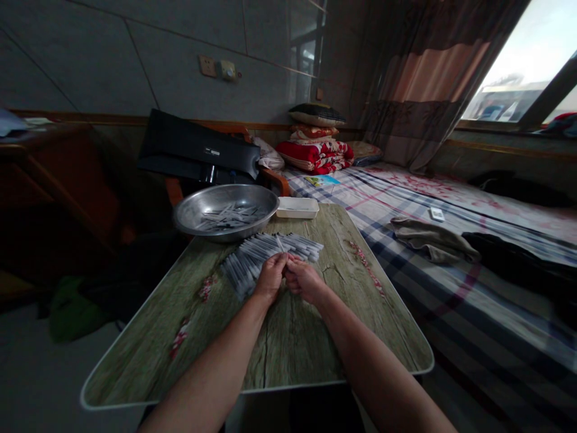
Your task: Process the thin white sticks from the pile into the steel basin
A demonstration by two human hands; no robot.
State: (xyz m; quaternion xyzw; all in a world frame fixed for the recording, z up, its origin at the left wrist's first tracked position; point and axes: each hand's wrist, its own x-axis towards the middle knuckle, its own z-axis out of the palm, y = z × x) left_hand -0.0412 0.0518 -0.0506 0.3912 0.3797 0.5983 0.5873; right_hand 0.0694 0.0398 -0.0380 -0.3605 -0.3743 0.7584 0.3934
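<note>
- The left hand [270, 278] and right hand [304, 281] meet at the middle of the table [293, 349], with the wrists low and the knuckles up.
- Both forearms [216, 367] come in from the near edge and angle toward each other, forming a narrow V.
- The fingers of both hands curl inward and press together, with no spread between the 2 hands.
- A pale stick [280, 243] stands just beyond the fingertips, but I cannot tell whether they pinch it or anything else.
- The grey sticks [270, 252] lie in a dense fanned heap on the tabletop, touching the far side of both hands.
- A steel basin [225, 228] sits at the far left of the table, just beside the heap, with more sticks [228, 218] lying inside it.
- A white tray [297, 207] sits at the far edge, right of the basin.
- A bed [406, 198] runs along the right, with a folded cloth [433, 240] and a small white box [436, 213] on its checked sheet.
- Red bedding [313, 157] and pillows are stacked at the far end of the bed.
- A dark monitor [198, 147] lies tilted on a chair beyond the basin.
- A curtain [424, 78] hangs at the far right beside a bright window [509, 78].
</note>
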